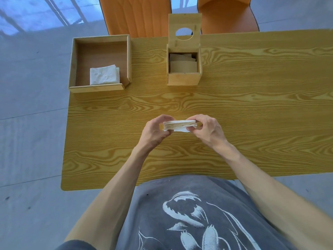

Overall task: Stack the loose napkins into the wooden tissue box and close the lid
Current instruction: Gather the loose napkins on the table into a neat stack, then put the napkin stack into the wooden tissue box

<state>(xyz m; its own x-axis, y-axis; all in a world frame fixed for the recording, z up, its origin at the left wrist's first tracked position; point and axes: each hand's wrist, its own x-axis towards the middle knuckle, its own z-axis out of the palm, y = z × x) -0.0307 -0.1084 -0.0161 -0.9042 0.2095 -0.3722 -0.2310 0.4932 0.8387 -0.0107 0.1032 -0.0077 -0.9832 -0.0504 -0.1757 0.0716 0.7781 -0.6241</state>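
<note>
A stack of white napkins [180, 125] is held flat above the middle of the table, its layered edge facing me. My left hand [155, 131] grips its left end and my right hand [205, 129] grips its right end. The wooden tissue box [183, 78] stands at the far centre of the table. Its lid [184, 26], with a round hole, is raised upright at the back. Several napkins [182, 64] lie inside the box. More white napkins [104, 74] sit in the front right corner of an open wooden tray [74, 56] at the far left.
The wood-grain table [252, 109] spans the view, with its left edge near the tray. Two orange chairs [137, 15] stand behind the far edge. Grey floor lies to the left.
</note>
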